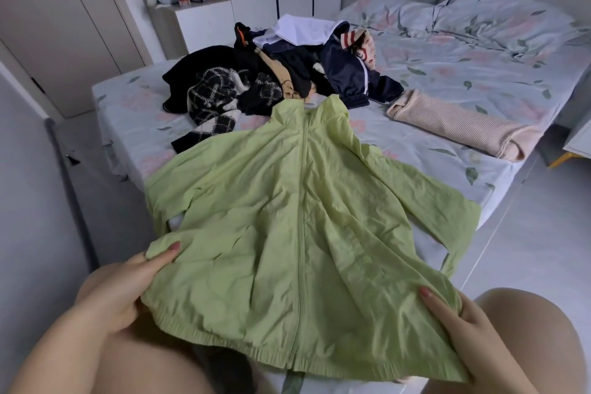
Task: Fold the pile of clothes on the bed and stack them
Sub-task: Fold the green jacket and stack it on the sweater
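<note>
The bed [479, 73] carries everything: one lime-green zip jacket [287, 201] spread front-up near its foot, one unsorted pile of clothes [271, 73] just beyond the collar, and one folded beige garment [454, 128] lying apart to the right. The step in hand looks like laying the jacket flat before folding; next, I judge, both sleeves need turning inward, then the body doubling up. Two hands work the hem: the left hand [128, 291] grips its left corner, fingers curled over the cloth, and the right hand [460, 326] pinches the right corner likewise.
</note>
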### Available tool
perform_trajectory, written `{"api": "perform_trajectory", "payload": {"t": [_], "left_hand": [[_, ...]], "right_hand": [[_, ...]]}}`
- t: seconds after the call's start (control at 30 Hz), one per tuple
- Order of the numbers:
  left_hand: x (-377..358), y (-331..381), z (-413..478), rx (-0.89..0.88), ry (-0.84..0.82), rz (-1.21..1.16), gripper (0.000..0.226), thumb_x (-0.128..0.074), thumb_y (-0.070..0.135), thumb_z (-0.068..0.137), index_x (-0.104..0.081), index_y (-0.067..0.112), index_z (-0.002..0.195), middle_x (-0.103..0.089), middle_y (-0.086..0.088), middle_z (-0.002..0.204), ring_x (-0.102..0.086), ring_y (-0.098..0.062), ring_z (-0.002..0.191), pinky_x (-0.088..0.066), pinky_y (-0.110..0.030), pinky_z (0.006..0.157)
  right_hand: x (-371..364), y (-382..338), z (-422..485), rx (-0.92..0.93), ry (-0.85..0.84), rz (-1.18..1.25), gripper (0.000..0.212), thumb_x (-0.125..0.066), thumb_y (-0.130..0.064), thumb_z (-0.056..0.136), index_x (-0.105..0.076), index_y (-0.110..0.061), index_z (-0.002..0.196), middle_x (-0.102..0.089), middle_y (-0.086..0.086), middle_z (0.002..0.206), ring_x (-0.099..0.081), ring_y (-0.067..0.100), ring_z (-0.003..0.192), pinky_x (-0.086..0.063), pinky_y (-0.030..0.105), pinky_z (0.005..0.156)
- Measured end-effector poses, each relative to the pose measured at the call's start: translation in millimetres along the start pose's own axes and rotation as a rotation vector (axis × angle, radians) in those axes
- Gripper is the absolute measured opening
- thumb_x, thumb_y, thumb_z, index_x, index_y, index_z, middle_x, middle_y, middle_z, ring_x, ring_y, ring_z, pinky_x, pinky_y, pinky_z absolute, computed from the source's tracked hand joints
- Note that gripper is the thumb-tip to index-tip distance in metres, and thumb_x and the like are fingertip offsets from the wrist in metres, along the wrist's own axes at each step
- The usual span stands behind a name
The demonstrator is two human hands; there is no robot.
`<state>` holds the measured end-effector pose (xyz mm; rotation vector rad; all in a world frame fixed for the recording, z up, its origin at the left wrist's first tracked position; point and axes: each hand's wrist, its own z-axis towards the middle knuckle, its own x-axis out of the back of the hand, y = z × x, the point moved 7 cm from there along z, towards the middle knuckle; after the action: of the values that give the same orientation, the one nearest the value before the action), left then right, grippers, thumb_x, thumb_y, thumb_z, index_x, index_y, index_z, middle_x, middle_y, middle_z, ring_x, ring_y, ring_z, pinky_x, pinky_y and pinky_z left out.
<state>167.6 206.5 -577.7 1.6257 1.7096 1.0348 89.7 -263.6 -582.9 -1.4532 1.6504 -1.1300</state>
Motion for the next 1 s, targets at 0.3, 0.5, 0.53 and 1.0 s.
{"api": "perform_trajectory", "payload": {"t": [0.3, 0.5, 0.53, 1.0], "left_hand": [[27, -18, -20, 0.018, -0.165, 0.028, 0.049, -0.091, 0.025, 0.063, -0.075, 0.016, 0.109, -0.072, -0.006, 0.117, -0.070, -0.020, 0.106, -0.053, -0.036, 0.087], [34, -10, -19, -0.391, 0.174, 0.914, 0.033, -0.070, 0.061, 0.073, -0.068, 0.029, 0.080, -0.069, 0.008, 0.074, -0.065, -0.004, 0.067, -0.053, -0.027, 0.060], [27, -11, -15, -0.457, 0.166, 1.192, 0.040, -0.061, 0.070, 0.066, -0.063, 0.031, 0.070, -0.063, 0.009, 0.070, -0.061, -0.003, 0.068, -0.053, -0.030, 0.065], [-99, 21, 51, -0.569, 0.071, 1.138, 0.050, -0.038, 0.050, 0.100, -0.031, 0.041, 0.148, -0.013, 0.012, 0.163, -0.016, -0.016, 0.149, -0.019, -0.053, 0.117]], "right_hand": [[24, -13, -32, -0.107, -0.189, -0.211, 0.041, -0.090, -0.053, 0.053, -0.081, -0.033, 0.088, -0.077, -0.002, 0.098, -0.072, 0.006, 0.091, -0.052, 0.012, 0.071], [17, 3, -34, -0.157, -0.088, -0.388, 0.010, -0.077, -0.021, 0.081, -0.080, -0.030, 0.081, -0.075, -0.018, 0.086, -0.065, -0.014, 0.084, -0.040, -0.003, 0.065], [13, 11, -37, -0.156, -0.137, -0.465, 0.008, -0.070, -0.021, 0.089, -0.076, -0.025, 0.094, -0.074, -0.011, 0.093, -0.066, -0.003, 0.095, -0.041, 0.003, 0.073], [-76, -43, 51, 0.453, 0.089, -1.150, 0.055, -0.048, -0.035, 0.100, -0.032, -0.027, 0.151, -0.023, -0.004, 0.161, -0.023, 0.023, 0.147, -0.025, 0.042, 0.116]]}}
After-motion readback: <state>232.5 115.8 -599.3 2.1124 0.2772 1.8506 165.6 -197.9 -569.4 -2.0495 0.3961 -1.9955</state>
